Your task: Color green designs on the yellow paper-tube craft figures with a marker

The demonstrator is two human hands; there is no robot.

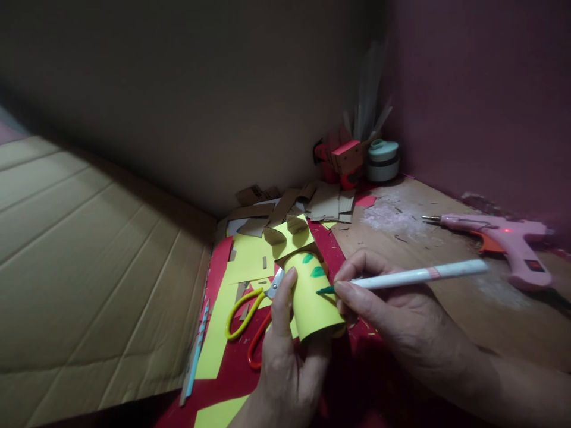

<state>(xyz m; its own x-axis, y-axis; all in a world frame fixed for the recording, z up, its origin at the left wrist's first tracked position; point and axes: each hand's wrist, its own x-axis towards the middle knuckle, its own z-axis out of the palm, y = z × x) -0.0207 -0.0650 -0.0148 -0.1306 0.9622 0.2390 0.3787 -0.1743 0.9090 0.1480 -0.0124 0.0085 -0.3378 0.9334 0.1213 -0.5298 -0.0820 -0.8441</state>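
My left hand (288, 362) grips a yellow paper tube (307, 309), thumb along its side and other fingers partly hidden beneath it. A yellow box-like piece with two brown cardboard ears (294, 238) sits at the tube's far end. Green leaf-shaped marks (316, 271) run down the tube's front. Between the thumb and fingers of my right hand (379, 303) is a white marker (414, 274), its green tip at the tube's surface. Scissors (270, 291) with one yellow and one red handle lie just left of the tube.
A pink glue gun (499, 235) with a lit red light lies at right. Cardboard scraps (328, 202), a red-and-brown figure (348, 157) and a lidded pale container (382, 160) stand or lie at the back. A pencil (197, 351) and yellow paper (212, 351) are near the large cardboard panel (98, 267).
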